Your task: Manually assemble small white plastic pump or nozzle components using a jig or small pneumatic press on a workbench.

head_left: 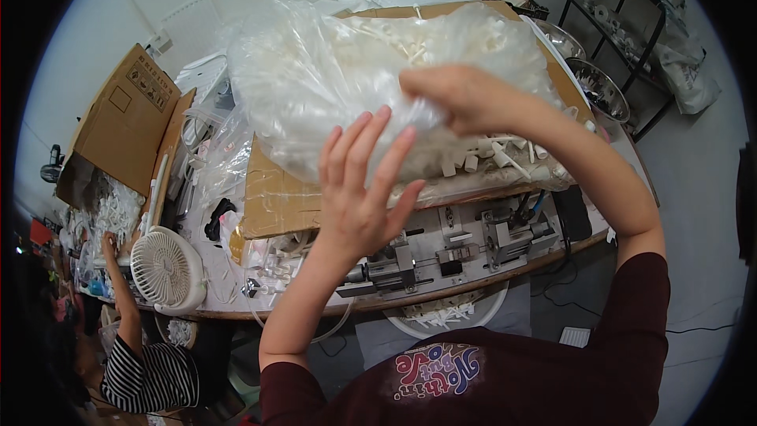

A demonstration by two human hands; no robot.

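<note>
A large clear plastic bag (288,102) full of small white plastic parts lies across a flattened cardboard sheet (280,197) on the workbench. My left hand (355,189) rests against the bag's near side, its fingers stretched out and spread. Slightly blurred, my right hand (461,99) is closed in a fist over the middle of the bag, gripping its plastic film. Loose white tubular parts (505,159) show at the bag's near right edge, below my right forearm.
Metal clamping fixtures (449,259) line the bench's front edge, above a white basin (490,314) of parts. A white fan (167,270) and a cardboard box (118,122) stand left, near a person in a striped shirt (154,375). Metal bowls (603,95) and a black shelf (619,39) are right.
</note>
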